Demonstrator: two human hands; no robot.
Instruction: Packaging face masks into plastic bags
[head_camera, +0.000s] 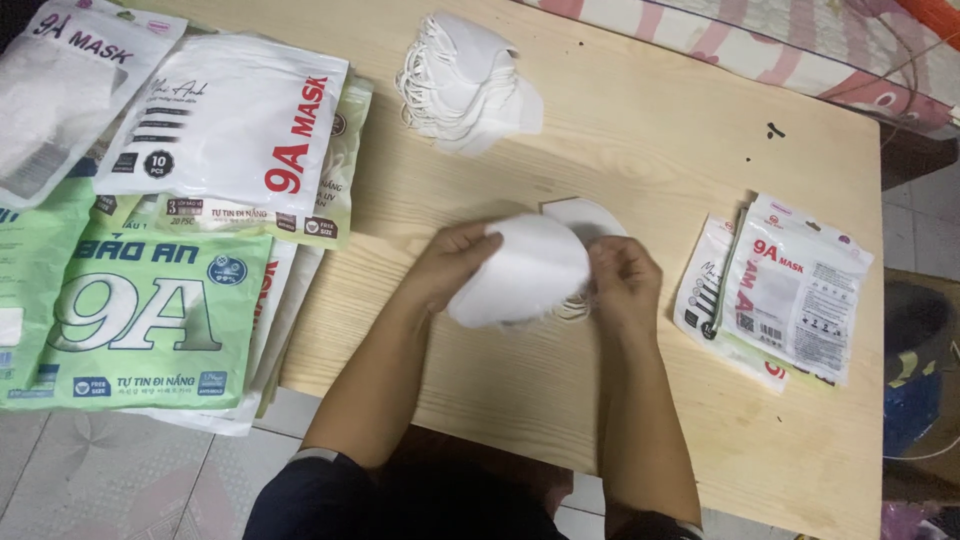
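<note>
Starting nearest the camera, 2 bare forearms are seen reaching up over the near edge of the pale wooden counter (620, 130). A small stack of white face masks (520, 270) is held between both hands just above the middle of the counter. The left hand (450, 262) is clenched on the stack's left edge, fingers (478, 236) curled over the top. The right hand (625, 280) is closed on the stack's right side, where thin ear loops are gathered. Another white mask (585, 215) is partly seen just behind the stack. To the right, a small pile of sealed mask packets (790, 290) lies flat. To the left, large green and white mask bags (150, 310) overlap across the counter's edge. Farther back, a loose heap of white masks (465, 85) rests on the counter, well apart from the hands. Beyond the far edge, a pink patterned bed cover (800, 45) is noted.
</note>
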